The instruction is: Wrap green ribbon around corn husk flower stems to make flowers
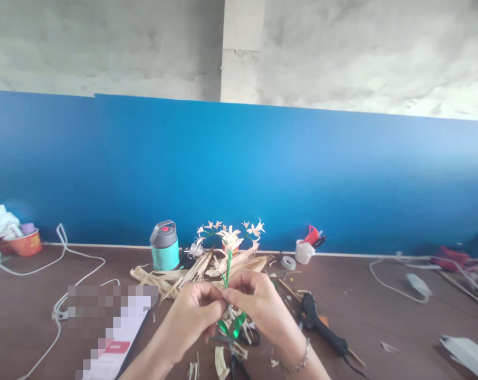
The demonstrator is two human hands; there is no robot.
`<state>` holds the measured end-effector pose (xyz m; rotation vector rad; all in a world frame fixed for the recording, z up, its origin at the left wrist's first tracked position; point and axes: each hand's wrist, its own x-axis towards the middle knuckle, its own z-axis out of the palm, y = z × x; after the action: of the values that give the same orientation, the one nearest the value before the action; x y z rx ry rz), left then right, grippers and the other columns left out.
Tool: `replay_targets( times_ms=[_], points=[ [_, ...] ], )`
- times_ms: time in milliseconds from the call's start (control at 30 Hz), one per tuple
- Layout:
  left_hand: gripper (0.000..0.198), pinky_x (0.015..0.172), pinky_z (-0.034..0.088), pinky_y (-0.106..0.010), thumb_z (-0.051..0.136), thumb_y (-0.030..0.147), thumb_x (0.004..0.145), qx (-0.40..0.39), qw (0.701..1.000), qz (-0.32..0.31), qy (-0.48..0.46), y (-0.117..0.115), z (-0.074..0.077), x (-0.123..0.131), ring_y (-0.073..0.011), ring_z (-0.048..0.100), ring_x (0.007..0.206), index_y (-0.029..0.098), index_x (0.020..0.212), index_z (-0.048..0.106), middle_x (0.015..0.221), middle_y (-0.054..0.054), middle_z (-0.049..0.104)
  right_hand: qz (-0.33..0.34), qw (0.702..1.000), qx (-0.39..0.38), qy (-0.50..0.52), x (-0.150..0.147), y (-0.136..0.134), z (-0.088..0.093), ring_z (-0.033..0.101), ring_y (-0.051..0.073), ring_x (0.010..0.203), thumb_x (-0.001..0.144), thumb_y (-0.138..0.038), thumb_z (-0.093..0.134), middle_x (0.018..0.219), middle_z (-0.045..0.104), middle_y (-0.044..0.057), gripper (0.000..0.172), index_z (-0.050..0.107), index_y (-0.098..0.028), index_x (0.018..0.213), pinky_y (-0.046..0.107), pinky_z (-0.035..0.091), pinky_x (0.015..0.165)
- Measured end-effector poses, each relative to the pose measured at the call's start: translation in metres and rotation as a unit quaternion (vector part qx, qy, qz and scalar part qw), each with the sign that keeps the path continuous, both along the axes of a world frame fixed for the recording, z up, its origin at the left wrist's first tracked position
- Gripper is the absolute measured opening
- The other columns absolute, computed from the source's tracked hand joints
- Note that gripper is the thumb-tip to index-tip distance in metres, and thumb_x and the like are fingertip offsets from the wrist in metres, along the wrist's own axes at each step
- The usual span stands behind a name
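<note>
Both hands meet at mid-frame over the table. My left hand (197, 309) pinches the green-wrapped stem of a pale artificial flower (231, 240) with thumb and forefinger. From the other side my right hand (255, 301), a bracelet on its wrist, closes its fingertips on the same stem. The flower stands upright above the fingers, and small pale blossoms (257, 228) fan out around it. Shiny green ribbon or leaves (237, 324) show just below the hands; whether they join the stem is hidden. Dark-handled scissors (251, 338) lie underneath among scraps.
Dried husks (175, 282) lie behind the hands, near a teal flask (165, 253). To the right are a tape roll (288, 263), a white cup (304, 252) with pens and a black glue gun (322, 327). White cords (65, 253) cross the left side. A blue partition (263, 174) stands behind.
</note>
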<state>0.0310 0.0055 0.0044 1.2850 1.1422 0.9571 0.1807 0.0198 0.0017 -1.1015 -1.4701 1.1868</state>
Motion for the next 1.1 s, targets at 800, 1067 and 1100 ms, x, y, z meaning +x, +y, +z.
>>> replay_targets(
  times_ms=[800, 1067, 1100],
  points=[
    [0.022, 0.033, 0.029, -0.015, 0.062, 0.031, 0.072, 0.058, 0.997, -0.045, 0.009, -0.0015, 0.0008, -0.0016, -0.0046, 0.038, 0.033, 0.017, 0.058, 0.053, 0.041, 0.009, 0.042, 0.109, 0.982, -0.064, 0.143, 0.0038, 0.0030, -0.0007, 0.046, 0.008, 0.050, 0.057, -0.037, 0.082, 0.052, 0.057, -0.003, 0.030, 0.064, -0.013, 0.056, 0.023, 0.034, 0.052],
    [0.020, 0.031, 0.027, -0.016, 0.059, 0.030, 0.070, 0.031, 0.998, -0.013, 0.044, -0.0029, -0.0041, 0.0017, -0.0059, 0.035, 0.032, 0.018, 0.056, 0.051, 0.037, 0.008, 0.042, 0.035, 0.998, -0.044, 0.042, 0.0011, 0.0014, -0.0006, 0.039, 0.008, 0.051, 0.060, -0.038, 0.077, 0.054, 0.050, -0.003, 0.030, 0.058, -0.014, 0.058, 0.023, 0.028, 0.050],
    [0.020, 0.032, 0.027, -0.016, 0.058, 0.029, 0.070, 0.025, 0.999, -0.017, 0.035, -0.0028, -0.0041, 0.0018, -0.0055, 0.035, 0.032, 0.018, 0.056, 0.051, 0.037, 0.008, 0.042, 0.039, 0.997, -0.043, 0.044, 0.0015, 0.0010, 0.0002, 0.039, 0.008, 0.051, 0.059, -0.038, 0.077, 0.054, 0.050, -0.003, 0.030, 0.058, -0.014, 0.058, 0.023, 0.028, 0.050]
  ],
)
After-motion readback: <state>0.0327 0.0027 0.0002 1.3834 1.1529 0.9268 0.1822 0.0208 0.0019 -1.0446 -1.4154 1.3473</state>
